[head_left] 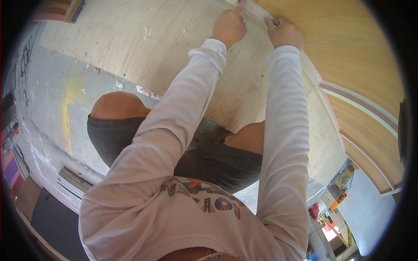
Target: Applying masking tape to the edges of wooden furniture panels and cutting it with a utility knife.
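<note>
Both of my arms in white sleeves reach up to the pale edge strip (257,12) along a yellowish wood panel (331,30). My left hand (229,28) has its index finger stretched out against the strip, while its other fingers are curled in and partly hidden. A little to the right, my right hand (285,34) is closed, with its thumb and bent index finger pinching at the strip. What lies under its curled fingers is hidden.
Beneath the panel lies a pale plywood sheet (117,39) with small scraps (148,32) on it. My bent knees are close below my arms. Grey, paint-marked floor (48,95) spreads at the left. At the lower right are an orange tool (338,202) and a bluish-white sheet (368,213).
</note>
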Motion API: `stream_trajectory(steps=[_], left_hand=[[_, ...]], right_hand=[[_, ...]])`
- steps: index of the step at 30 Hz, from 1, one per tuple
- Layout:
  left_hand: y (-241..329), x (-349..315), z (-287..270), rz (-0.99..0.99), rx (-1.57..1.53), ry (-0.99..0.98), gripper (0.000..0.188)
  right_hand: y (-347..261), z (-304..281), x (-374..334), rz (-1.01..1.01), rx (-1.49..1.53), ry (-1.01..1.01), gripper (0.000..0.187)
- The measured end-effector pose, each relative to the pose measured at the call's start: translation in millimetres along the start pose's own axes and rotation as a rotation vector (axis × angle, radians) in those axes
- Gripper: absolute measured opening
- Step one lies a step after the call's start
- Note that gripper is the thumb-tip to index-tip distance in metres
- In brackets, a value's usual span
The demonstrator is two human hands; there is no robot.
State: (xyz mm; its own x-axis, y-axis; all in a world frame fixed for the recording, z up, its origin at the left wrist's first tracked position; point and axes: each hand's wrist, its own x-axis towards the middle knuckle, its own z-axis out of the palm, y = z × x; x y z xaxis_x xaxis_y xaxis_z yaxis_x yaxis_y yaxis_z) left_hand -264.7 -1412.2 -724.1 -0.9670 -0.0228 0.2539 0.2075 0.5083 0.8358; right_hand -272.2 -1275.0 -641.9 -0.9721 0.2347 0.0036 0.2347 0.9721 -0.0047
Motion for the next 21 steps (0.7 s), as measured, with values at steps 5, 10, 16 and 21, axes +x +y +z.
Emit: stream_trajectory(steps=[5, 10, 16, 21], left_hand=[[18, 6, 18, -0.260, 0.054, -0.247, 0.066], [53, -11, 52, -0.083, 0.144, -0.306, 0.075], [68, -25, 62, -0.265, -0.189, -0.132, 0.081], [58, 8, 47, -0.277, -0.177, 0.032, 0.078]], right_hand=[[16, -14, -8, -0.068, 0.209, 0.120, 0.034], [47, -39, -30, -0.059, 0.260, 0.192, 0.033], [93, -53, -45, 0.033, 0.400, 0.212, 0.030], [99, -61, -56, -0.017, 0.492, 0.257, 0.027]])
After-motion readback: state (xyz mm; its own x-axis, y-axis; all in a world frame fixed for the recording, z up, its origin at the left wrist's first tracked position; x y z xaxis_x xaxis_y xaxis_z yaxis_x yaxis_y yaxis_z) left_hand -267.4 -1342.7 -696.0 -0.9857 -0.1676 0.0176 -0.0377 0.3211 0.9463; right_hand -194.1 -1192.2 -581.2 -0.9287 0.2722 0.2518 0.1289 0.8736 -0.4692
